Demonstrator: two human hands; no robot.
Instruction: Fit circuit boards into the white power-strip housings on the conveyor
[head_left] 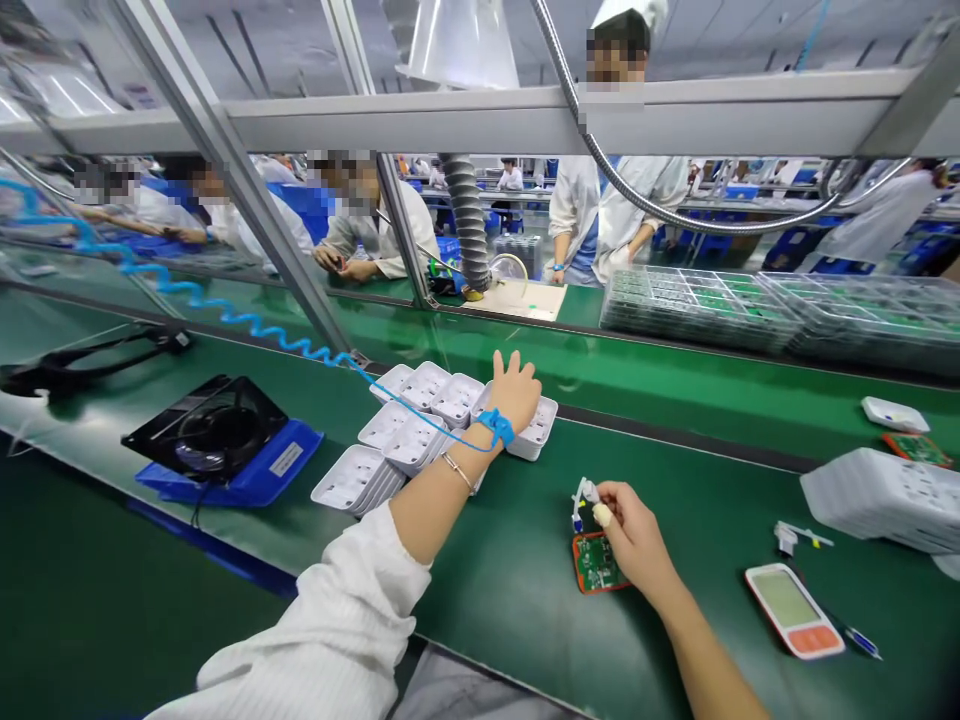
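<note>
My left hand (514, 392), a blue wrist strap with a coiled cord on its wrist, is stretched over stacked white plastic housings (411, 437). Its fingers are spread, and one housing (536, 428) lies just beside it. Between the thumb and fingers of my right hand (636, 535) is a small white plastic part (583, 495) with a blue-tipped end. A pale finger cot covers that thumb. Below the part, partly hidden by my right hand, lies a green circuit board (596, 562) in an orange-red frame.
On the right are a handheld device with a screen (795, 610), a blue pen (862, 642), another small white part (787, 537) and stacked white housings (885, 500). A black fan (214, 430) stands left. Clear trays (697, 300) stand across the belt, near co-workers.
</note>
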